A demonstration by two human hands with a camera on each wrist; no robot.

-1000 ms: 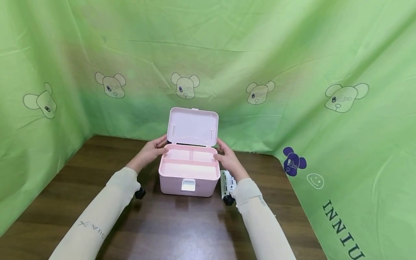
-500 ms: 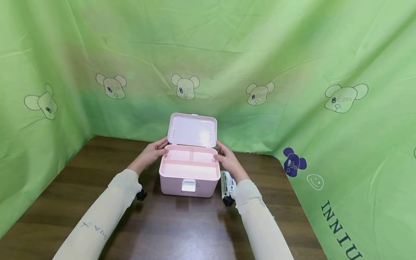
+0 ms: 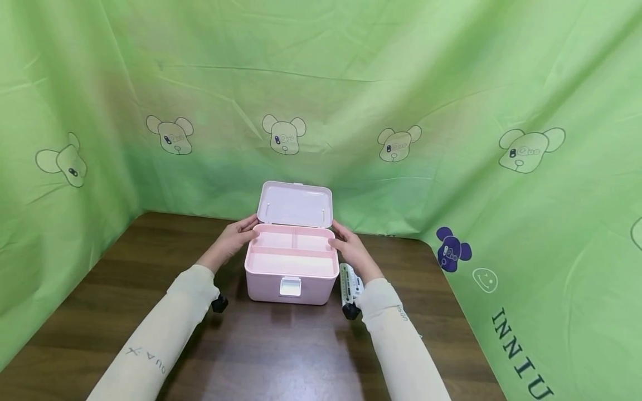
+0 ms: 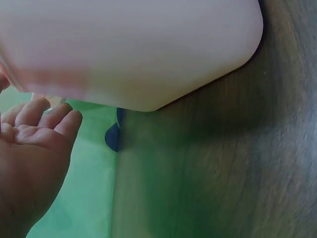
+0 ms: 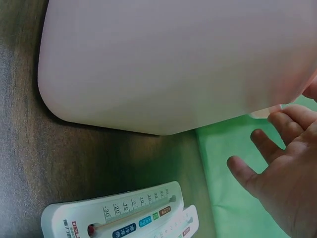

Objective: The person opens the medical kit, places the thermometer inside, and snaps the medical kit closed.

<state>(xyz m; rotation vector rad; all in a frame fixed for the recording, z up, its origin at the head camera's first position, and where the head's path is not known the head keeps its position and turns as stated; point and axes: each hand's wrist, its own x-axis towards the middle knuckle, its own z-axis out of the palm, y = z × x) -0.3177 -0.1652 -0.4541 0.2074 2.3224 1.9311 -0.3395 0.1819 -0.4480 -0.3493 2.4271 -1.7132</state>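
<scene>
A pink plastic storage box stands on the table, its lid raised and leaning back on the rear hinge. Inside the top lies a pink tray with three compartments that hold nothing. My left hand grips the left rear rim, thumb over the edge and fingers outside near the hinge. On the opposite rear corner my right hand does the same. In both wrist views the fingers reach behind the box, partly hidden by its wall.
White thermometers with printed scales lie on the brown wooden table, right of the box by my right forearm. A green curtain with bear heads hangs close behind the lid and along both sides.
The lid has tipped farther back, its top edge now lower. Both hands stay on the rear corners, and the box stands where it was.
</scene>
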